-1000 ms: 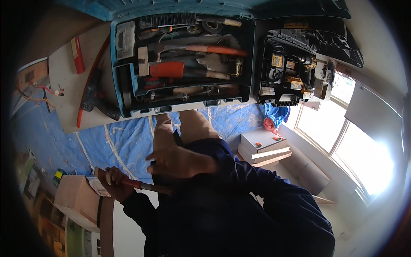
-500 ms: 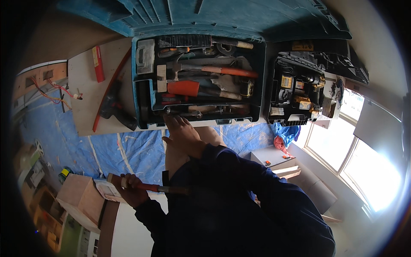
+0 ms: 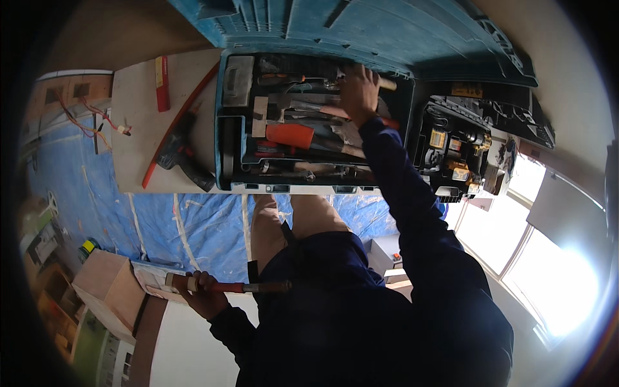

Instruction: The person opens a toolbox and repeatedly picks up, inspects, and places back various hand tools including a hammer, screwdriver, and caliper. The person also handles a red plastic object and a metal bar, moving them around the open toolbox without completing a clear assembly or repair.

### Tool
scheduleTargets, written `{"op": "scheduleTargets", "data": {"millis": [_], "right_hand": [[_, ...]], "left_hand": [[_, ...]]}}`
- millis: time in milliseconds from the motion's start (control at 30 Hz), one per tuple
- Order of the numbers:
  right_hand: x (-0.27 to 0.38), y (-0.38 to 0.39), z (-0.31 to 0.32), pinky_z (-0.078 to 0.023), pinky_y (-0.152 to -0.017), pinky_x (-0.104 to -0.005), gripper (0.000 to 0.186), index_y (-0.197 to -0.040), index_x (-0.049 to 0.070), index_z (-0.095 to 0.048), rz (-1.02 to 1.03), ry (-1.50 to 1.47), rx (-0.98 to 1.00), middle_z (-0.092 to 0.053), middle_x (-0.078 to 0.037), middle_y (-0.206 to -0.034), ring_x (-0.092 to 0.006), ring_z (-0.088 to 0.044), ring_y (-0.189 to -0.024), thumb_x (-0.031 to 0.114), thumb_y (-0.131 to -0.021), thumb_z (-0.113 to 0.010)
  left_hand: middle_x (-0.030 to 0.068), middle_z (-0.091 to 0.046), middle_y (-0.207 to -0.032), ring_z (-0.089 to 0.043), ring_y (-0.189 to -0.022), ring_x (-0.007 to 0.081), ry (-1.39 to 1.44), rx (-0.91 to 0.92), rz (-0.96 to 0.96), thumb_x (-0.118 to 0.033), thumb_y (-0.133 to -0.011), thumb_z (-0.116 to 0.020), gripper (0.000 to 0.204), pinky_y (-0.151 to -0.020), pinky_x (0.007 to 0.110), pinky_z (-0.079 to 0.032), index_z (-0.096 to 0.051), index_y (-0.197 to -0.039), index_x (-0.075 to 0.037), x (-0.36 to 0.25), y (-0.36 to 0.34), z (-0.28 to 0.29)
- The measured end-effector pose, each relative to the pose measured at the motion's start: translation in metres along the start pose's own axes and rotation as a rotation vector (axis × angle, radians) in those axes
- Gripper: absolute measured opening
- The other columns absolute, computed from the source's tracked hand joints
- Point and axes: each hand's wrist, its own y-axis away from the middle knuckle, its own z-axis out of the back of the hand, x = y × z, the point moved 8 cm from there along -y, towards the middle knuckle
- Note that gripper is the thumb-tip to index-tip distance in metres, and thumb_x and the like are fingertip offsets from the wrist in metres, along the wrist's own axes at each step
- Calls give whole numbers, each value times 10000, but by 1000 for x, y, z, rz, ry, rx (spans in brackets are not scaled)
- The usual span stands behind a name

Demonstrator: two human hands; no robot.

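My left hand (image 3: 205, 293) is closed around a long, narrow tool with a red handle (image 3: 229, 287), held level in front of my body. The tool has a metal collar, a brown end on the right and a flat wood-coloured part on the left; its exact kind is unclear. My right hand (image 3: 360, 93) reaches into the back right of the open teal toolbox (image 3: 225, 138), fingers somewhat apart and pointing down. Next to it a pale wooden handle end (image 3: 387, 84) sticks out. Below lie a hammer with an orange handle (image 3: 332, 110) and a tool with a broad orange part (image 3: 290, 135).
A black case with yellow-and-black power tools (image 3: 459, 173) stands to the right. At the left lie a dark cordless tool (image 3: 180, 158), a red curved strip (image 3: 177, 132) and a red-and-white box (image 3: 162, 87). Blue sheeting (image 3: 155, 222) covers the floor. A wooden box (image 3: 106, 287) stands lower left.
My right hand has moved from the toolbox's front edge, rightward and away from me, to its back right. The left hand still holds the red-handled tool. The view has shifted slightly.
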Motion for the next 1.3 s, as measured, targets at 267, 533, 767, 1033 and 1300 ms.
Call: {"op": "scheduleTargets", "data": {"millis": [267,533,767,1033,1300], "right_hand": [[13,57,45,-441,-845,-436,202,-1042,66,-683,161,-322,57,-602,-83,-1029,-312,-577,-965,139,-854,-689],[15,87,56,-469,-816,-420,214,-1060,66,-695,163,-402,1,-633,-81,-1006,-300,-605,-926,137,-859,-715],[10,52,55,-475,-805,-431,237,-1095,53,-688,171,-476,-47,-648,-126,-1019,-338,-618,-920,116,-867,-691],[-28,13,21,-478,-878,-441,232,-1119,101,-704,91,-381,-13,-677,-95,-1049,-321,-628,-1021,167,-905,-642],[17,29,35,-430,-1021,-482,413,-1240,74,-659,120,-326,-44,-598,-187,-1298,-386,-557,-1192,255,-872,-708]], "left_hand": [[76,-560,-810,-487,-622,138,35,-13,-48,-427,-1004,-573,413,-500,233,-437,-582,-991,-14,-7,3,21],[79,-561,-802,-520,-653,151,41,24,-14,-426,-1012,-560,416,-522,238,-472,-587,-1001,-11,-4,-2,14],[102,-575,-821,-551,-686,172,7,83,-12,-399,-1016,-559,385,-551,252,-498,-575,-1030,-15,-1,-2,9],[120,-624,-857,-577,-710,210,56,49,-14,-435,-1001,-569,372,-566,270,-476,-574,-1052,-66,3,3,18],[88,-587,-792,-557,-663,207,107,-92,-43,-482,-992,-567,399,-548,289,-456,-519,-1076,-95,24,8,19]]}}
